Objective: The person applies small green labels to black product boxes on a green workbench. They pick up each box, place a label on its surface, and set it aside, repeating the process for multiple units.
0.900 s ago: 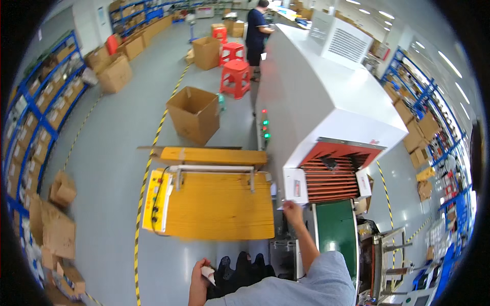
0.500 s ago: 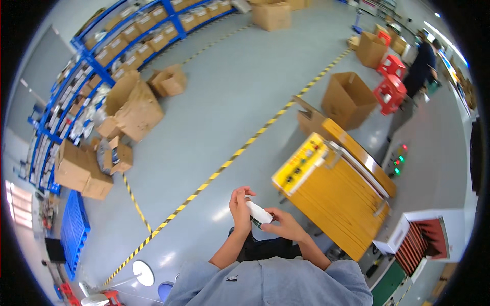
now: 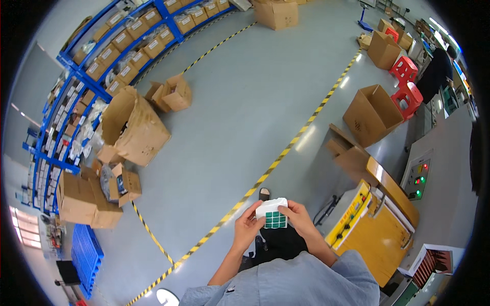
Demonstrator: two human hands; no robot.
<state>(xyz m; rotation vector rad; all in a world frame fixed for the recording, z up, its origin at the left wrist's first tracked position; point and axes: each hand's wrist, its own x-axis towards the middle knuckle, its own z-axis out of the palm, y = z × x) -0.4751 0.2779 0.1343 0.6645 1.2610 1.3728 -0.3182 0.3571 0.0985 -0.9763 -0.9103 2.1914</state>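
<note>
Between my two hands is a small white block [image 3: 269, 207] with a grid of several green squares [image 3: 275, 220] on the face turned up toward me. My left hand [image 3: 247, 228] grips its left edge, with the thumb over the lower left corner of the grid. On the other side, my right hand [image 3: 300, 219] pinches the upper right edge between thumb and fingers. The block is held in front of my body, above my dark trousers and a shoe [image 3: 264, 194]. What the block is made of, and its underside, I cannot make out.
A yellow-topped machine [image 3: 380, 227] stands at my right beside a grey cabinet with lit buttons [image 3: 419, 179]. Open cardboard boxes [image 3: 137, 130] sit on the left near blue shelving [image 3: 76, 74]. Striped tape [image 3: 278, 160] crosses the floor. Another person [image 3: 436, 74] is at the far right.
The block has turned so its green grid faces up, and both hands now hold it by opposite edges. My view has swung, shifting the machine rightward and lower in the picture.
</note>
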